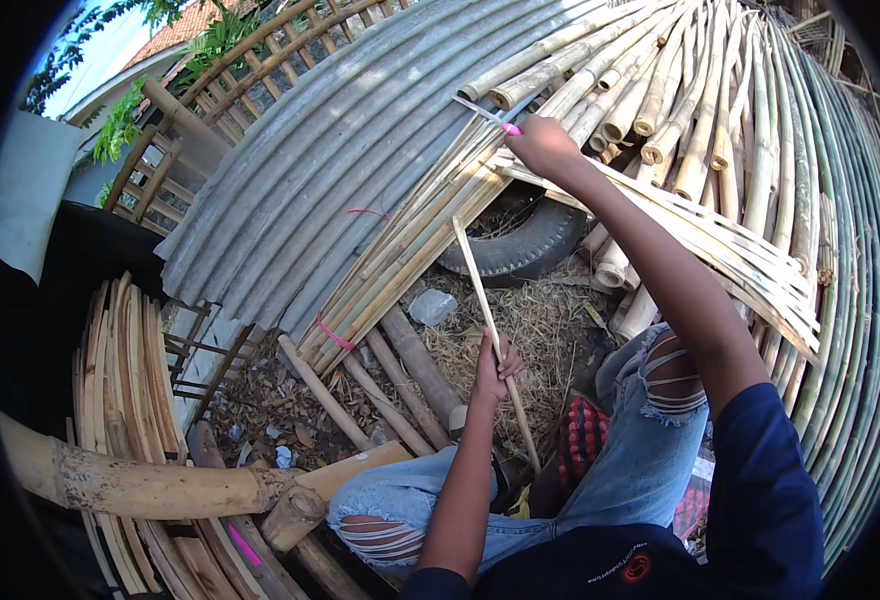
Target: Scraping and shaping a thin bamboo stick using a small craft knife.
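My left hand [495,370] is closed around a thin split bamboo strip [472,270], which leans upright over my lap. Its lower end comes down between my legs. Stretched out far ahead, my right hand [545,148] grips a knife [487,114] by its pink handle, with the blade pointing to the left. Under the knife lies a bundle of long bamboo strips [390,265], tied with pink string. More pale strips [730,252] spread beneath my right forearm.
Bamboo poles [695,110] are stacked at the far right. Corrugated sheets [290,170] lean at the far left. A tyre [520,245] sits beyond the straw-covered ground [465,340]. A thick bamboo pole [160,482] and split pieces [125,375] lie to my left.
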A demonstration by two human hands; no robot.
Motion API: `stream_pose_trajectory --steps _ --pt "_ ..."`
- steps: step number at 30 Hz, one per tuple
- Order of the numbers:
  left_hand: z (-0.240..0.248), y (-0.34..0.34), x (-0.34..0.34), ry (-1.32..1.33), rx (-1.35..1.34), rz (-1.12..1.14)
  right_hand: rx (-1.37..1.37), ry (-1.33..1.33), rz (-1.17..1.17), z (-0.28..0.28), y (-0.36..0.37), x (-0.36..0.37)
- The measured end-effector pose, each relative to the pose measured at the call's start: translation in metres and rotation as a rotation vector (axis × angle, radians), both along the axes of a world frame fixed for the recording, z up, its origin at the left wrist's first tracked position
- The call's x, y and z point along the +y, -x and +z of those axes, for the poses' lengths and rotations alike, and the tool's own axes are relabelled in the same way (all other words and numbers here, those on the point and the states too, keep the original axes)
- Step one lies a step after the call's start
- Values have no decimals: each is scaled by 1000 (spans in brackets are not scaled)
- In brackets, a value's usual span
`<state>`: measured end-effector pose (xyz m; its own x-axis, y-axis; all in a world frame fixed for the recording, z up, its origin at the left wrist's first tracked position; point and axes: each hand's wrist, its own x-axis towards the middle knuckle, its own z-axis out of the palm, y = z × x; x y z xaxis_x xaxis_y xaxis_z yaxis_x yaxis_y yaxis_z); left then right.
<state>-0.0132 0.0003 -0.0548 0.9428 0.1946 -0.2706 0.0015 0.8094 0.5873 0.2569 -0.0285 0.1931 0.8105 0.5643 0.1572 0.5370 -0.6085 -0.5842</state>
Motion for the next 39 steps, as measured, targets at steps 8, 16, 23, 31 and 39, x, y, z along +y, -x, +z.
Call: stream_pose_trajectory --steps 8,16,23,31,39 --pt "29 -1 43 -115 28 126 21 101 -26 -45 28 -58" --pt "187 -30 98 -304 -27 314 -16 238 -94 -57 31 -87" --pt "332 -26 104 -595 -72 508 -74 268 -75 -67 35 -92" --pt "421 -8 90 -710 -236 615 -60 340 -19 -65 37 -90" --pt "425 -15 92 -826 -326 753 -106 344 -14 -79 29 -83"
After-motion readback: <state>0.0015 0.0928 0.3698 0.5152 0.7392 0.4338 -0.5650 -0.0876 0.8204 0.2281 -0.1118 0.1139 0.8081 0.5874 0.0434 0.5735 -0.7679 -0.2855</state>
